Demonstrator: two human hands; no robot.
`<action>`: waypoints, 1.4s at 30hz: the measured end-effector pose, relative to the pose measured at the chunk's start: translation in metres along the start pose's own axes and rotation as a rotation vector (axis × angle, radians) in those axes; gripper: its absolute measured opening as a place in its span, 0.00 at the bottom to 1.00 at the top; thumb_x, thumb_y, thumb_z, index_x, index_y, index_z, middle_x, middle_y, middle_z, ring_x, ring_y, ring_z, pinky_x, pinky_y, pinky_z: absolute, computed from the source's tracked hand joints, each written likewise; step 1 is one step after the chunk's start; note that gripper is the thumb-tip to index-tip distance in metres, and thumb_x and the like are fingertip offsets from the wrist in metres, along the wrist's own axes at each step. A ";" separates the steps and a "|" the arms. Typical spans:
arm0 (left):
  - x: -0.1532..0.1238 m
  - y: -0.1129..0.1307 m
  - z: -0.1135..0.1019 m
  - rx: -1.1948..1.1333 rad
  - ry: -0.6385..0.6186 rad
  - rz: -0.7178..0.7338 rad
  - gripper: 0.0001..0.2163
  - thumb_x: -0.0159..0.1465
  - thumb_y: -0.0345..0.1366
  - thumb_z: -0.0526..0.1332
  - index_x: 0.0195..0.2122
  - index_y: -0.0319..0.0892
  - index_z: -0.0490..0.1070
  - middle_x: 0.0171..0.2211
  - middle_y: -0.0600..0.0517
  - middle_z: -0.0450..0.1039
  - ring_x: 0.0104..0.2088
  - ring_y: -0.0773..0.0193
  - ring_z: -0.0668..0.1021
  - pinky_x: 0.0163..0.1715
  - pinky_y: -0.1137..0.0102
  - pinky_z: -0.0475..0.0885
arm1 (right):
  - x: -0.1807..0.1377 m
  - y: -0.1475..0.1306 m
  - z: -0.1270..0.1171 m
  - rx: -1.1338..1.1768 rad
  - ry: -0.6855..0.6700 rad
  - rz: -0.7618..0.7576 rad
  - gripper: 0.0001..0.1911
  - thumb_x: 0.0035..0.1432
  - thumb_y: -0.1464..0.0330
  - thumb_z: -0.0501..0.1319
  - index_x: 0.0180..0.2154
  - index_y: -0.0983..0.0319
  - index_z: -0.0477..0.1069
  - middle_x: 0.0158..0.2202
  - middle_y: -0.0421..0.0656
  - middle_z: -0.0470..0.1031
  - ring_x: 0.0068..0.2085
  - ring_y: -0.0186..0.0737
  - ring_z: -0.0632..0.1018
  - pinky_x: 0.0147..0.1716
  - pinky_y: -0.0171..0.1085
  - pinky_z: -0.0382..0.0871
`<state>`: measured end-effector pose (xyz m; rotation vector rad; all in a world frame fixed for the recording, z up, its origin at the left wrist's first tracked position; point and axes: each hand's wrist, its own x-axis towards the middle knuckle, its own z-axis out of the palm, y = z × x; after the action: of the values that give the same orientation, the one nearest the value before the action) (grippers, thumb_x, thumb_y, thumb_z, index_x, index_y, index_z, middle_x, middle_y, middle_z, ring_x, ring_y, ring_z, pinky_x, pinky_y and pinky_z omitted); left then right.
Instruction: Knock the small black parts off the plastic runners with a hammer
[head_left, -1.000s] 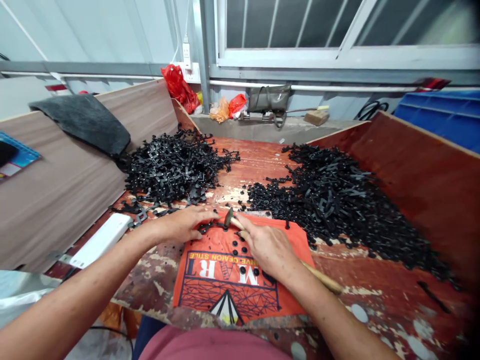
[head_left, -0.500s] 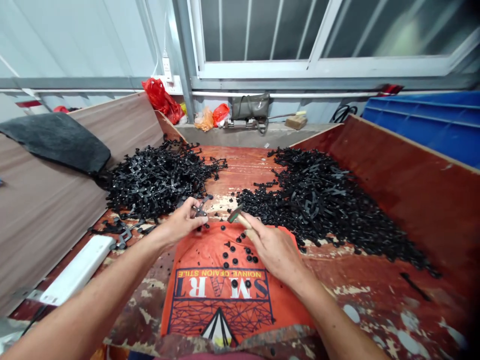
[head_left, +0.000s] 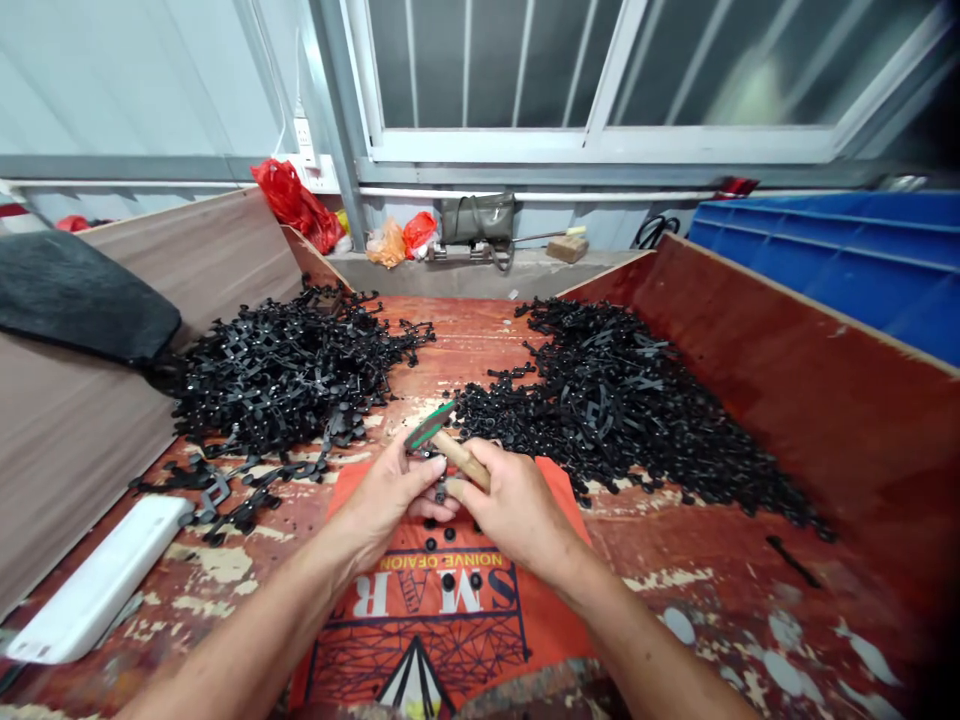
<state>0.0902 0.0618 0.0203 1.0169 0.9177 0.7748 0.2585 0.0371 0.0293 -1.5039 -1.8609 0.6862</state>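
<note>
My two hands meet above the top edge of an orange printed cloth (head_left: 480,610). My right hand (head_left: 517,510) is closed round the wooden handle of a small hammer (head_left: 446,443), whose green-marked head points up and left. My left hand (head_left: 390,495) pinches a small black plastic piece (head_left: 441,490) against the fingers of the right hand. Several small black round parts (head_left: 450,580) lie loose on the cloth just below the hands.
A heap of black plastic frames (head_left: 277,365) lies at the left and a heap of black bits (head_left: 622,410) at the right of the red wooden tray (head_left: 750,560). A white bar (head_left: 97,575) rests at lower left. A blue crate (head_left: 847,260) stands beyond the right wall.
Both hands have come up off the cloth and closed together. The left hand brought a black piece from the left to the right hand. The hammer head has tilted upward.
</note>
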 end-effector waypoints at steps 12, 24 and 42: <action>-0.030 0.042 -0.026 0.662 0.028 0.277 0.24 0.60 0.42 0.64 0.57 0.47 0.66 0.37 0.50 0.77 0.36 0.60 0.77 0.37 0.69 0.71 | 0.000 -0.013 0.000 0.178 -0.061 -0.058 0.03 0.55 0.72 0.59 0.31 0.59 0.70 0.27 0.35 0.72 0.28 0.34 0.70 0.27 0.32 0.59; 0.019 0.010 -0.053 0.308 0.121 -0.026 0.14 0.54 0.41 0.66 0.37 0.40 0.68 0.21 0.57 0.69 0.17 0.73 0.66 0.18 0.78 0.60 | -0.014 0.031 -0.024 -0.201 -0.023 0.052 0.14 0.69 0.63 0.47 0.48 0.53 0.70 0.31 0.39 0.78 0.33 0.40 0.78 0.30 0.33 0.60; 0.031 -0.019 -0.049 0.259 0.175 -0.048 0.13 0.55 0.38 0.65 0.37 0.44 0.61 0.18 0.63 0.66 0.12 0.72 0.71 0.14 0.80 0.65 | -0.014 0.042 -0.016 -0.238 -0.048 0.039 0.18 0.66 0.65 0.51 0.54 0.50 0.70 0.34 0.40 0.81 0.33 0.41 0.80 0.30 0.34 0.64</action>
<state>0.0615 0.0998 -0.0176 1.1602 1.2124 0.7252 0.2992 0.0321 0.0065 -1.6900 -2.0110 0.5366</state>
